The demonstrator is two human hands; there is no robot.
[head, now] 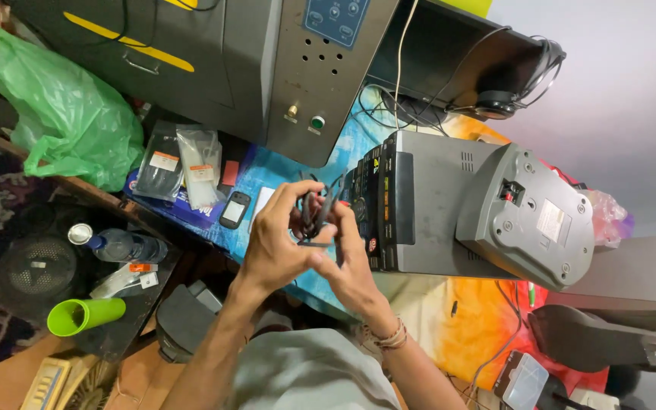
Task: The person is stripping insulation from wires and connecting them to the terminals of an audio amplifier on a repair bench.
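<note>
My left hand (271, 241) and my right hand (352, 262) meet over the blue-covered table (282, 171). Together they grip a small dark bundle of cable with a black connector (314, 215), held just in front of a grey stereo unit (427, 201) lying on its side. The left hand's fingers curl around the bundle from the left. My right hand's thumb and fingers pinch it from below. A grey speaker (529, 216) rests against the stereo's right end.
A grey metal machine cabinet (298, 76) stands behind. Bags of cable ties (184, 163) and a small black phone (234, 209) lie to the left. A green plastic bag (62, 114), a water bottle (127, 247) and a green cup (85, 315) sit further left.
</note>
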